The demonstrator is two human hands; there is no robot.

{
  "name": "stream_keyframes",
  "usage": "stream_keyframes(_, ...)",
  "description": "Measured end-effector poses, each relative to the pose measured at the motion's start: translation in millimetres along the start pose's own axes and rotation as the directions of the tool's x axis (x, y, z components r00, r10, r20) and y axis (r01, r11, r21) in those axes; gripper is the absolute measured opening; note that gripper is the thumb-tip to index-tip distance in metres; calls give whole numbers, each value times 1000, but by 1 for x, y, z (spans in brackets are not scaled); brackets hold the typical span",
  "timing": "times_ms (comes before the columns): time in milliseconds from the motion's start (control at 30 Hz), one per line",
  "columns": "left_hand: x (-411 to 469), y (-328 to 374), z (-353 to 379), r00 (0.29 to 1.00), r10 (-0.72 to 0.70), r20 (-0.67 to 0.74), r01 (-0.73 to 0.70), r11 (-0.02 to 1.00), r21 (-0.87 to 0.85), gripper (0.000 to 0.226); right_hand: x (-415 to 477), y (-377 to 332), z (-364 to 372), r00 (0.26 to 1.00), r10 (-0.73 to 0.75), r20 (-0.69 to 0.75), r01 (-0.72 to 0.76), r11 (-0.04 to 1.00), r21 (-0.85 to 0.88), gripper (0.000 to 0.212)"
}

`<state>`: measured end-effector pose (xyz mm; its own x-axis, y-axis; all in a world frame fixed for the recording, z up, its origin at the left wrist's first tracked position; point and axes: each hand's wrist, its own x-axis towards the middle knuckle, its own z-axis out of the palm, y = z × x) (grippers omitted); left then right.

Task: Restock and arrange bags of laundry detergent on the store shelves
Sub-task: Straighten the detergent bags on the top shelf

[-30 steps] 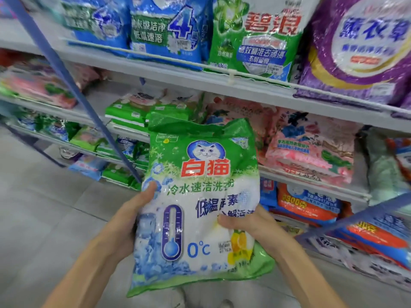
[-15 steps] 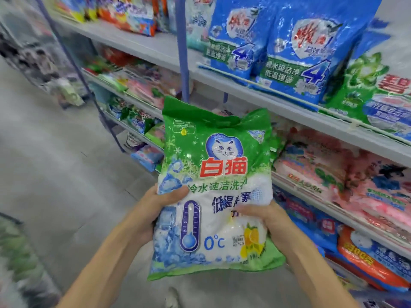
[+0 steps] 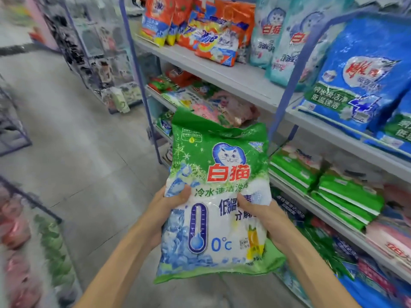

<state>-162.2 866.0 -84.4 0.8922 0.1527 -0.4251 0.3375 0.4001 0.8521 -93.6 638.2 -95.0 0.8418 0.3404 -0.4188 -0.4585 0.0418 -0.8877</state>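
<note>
Bag in hand: green-and-white detergent bag [image 3: 216,196], cat logo and thermometer print facing up, held upright in front of the person, out in the aisle, off every shelf.
Left hand [image 3: 165,210]: clamped on the bag's left edge at 9 o'clock, thumb across the front.
Right hand [image 3: 264,218]: clamped on the right edge at 3 o'clock, thumb pressing the print.
Step, as I judge it: carrying stock along the shelving, placement not yet begun.
Matching stock: flat green bags [image 3: 322,183] stacked on the middle shelf [image 3: 333,221], at 3 o'clock from the held bag, near but apart.
Next move, my estimate: swing the bag rightward, tip it flat, lay it on that green stack; both hands needed, contents look loose and slumping.
Upper shelf [image 3: 233,78]: orange bags [image 3: 200,30] at 12 o'clock, pale teal cat-logo bags [image 3: 280,41] and blue bags [image 3: 360,74] toward 1–2 o'clock, standing or leaning.
Pink bags [image 3: 222,107]: lying just behind the held bag's top.
Lower shelves: mixed bags, blurred.
</note>
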Motion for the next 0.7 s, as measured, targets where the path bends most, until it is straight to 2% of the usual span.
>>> stream_keyframes(67,17,13,-19,1000,3,-25,-3,1000,-20,34,24,-6,19,1000,-11,21,11,1000,-2,25)
stream_keyframes(200,62,42,-55,999,-13,-52,11,999,-41,48,80,-18,54,998,-31,49,31,999,-6,40)
stream_keyframes(333,122,74,-92,996,-53,-75,50,998,-45,58,149,-31,84,997,-35,68,35,999,10,28)
stream_keyframes(433,166,108,-116,993,-96,-66,93,995,-48,57,201,-49,108,996,-37,81,35,999,26,30)
stream_keyframes(600,228,159,-158,992,-96,-80,94,995,-31,58,274,-77,155,997,0,73,-4,998,58,55)
stream_keyframes(700,260,183,-180,992,-97,-77,96,995,-16,58,311,-88,179,998,26,57,-31,994,102,52)
